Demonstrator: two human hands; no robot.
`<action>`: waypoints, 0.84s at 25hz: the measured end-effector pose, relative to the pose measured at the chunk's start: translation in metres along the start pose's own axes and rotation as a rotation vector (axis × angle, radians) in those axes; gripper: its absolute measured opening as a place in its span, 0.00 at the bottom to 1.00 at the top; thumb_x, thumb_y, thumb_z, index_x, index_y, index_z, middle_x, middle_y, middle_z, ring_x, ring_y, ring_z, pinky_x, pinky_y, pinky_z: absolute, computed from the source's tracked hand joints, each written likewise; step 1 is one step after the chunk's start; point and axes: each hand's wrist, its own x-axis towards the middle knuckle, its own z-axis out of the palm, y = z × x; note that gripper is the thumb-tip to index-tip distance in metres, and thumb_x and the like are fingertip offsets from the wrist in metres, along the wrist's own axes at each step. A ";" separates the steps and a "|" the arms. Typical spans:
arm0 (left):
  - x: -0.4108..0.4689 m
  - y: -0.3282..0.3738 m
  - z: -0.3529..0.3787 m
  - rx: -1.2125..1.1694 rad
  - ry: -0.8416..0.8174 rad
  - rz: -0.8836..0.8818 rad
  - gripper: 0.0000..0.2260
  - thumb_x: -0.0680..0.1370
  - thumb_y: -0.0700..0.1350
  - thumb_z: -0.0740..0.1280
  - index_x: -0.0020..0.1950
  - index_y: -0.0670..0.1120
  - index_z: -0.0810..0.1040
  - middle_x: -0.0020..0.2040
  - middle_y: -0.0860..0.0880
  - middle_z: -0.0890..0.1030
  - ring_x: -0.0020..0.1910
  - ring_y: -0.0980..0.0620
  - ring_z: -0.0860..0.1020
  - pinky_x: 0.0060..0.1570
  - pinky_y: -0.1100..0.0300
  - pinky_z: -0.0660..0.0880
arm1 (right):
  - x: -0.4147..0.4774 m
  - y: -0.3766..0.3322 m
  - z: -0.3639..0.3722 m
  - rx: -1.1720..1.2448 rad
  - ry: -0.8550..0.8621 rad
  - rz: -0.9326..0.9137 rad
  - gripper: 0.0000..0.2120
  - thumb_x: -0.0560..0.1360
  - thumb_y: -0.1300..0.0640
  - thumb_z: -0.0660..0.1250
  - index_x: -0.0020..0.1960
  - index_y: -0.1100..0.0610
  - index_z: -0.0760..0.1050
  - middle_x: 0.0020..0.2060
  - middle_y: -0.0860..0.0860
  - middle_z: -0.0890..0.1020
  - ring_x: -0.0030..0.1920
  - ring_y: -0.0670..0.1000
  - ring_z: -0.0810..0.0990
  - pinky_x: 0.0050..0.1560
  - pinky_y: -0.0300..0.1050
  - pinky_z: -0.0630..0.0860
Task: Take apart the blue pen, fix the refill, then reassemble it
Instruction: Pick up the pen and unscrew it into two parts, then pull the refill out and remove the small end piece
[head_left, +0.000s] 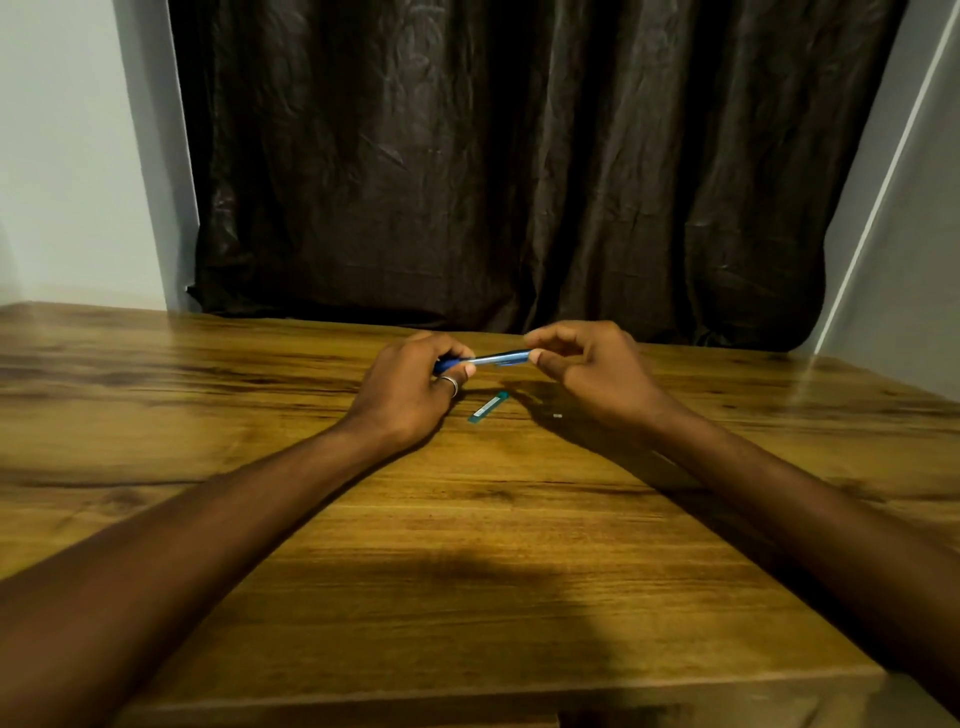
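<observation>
Pen (493, 358): held level above table (467, 545), ends pinched by left hand (415, 387) and right hand (592, 376); likely braced for pulling apart.

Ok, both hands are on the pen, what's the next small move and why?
Probably pull or twist the two ends apart. The left hand grips the pen at its dark end, the right hand pinches the other, and it looks to be in one piece above the table.
</observation>
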 end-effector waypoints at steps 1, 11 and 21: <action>0.000 -0.001 0.000 -0.001 0.008 -0.003 0.07 0.80 0.45 0.70 0.57 0.49 0.82 0.51 0.52 0.81 0.50 0.54 0.78 0.47 0.60 0.75 | 0.004 -0.002 0.000 -0.015 -0.014 -0.004 0.08 0.77 0.58 0.72 0.51 0.46 0.84 0.43 0.40 0.85 0.45 0.35 0.82 0.43 0.27 0.74; -0.001 0.000 -0.001 0.253 0.075 0.093 0.12 0.81 0.51 0.65 0.63 0.51 0.77 0.54 0.49 0.83 0.51 0.47 0.79 0.46 0.49 0.77 | 0.032 -0.027 0.026 0.120 -0.103 -0.034 0.11 0.75 0.63 0.73 0.51 0.50 0.80 0.43 0.49 0.85 0.48 0.46 0.85 0.52 0.44 0.83; 0.002 -0.009 0.002 0.258 0.039 -0.023 0.09 0.83 0.47 0.63 0.62 0.49 0.76 0.51 0.48 0.81 0.42 0.53 0.74 0.34 0.56 0.69 | 0.025 0.000 0.015 -0.378 -0.358 -0.134 0.10 0.77 0.59 0.71 0.56 0.50 0.84 0.52 0.46 0.86 0.56 0.47 0.82 0.59 0.51 0.77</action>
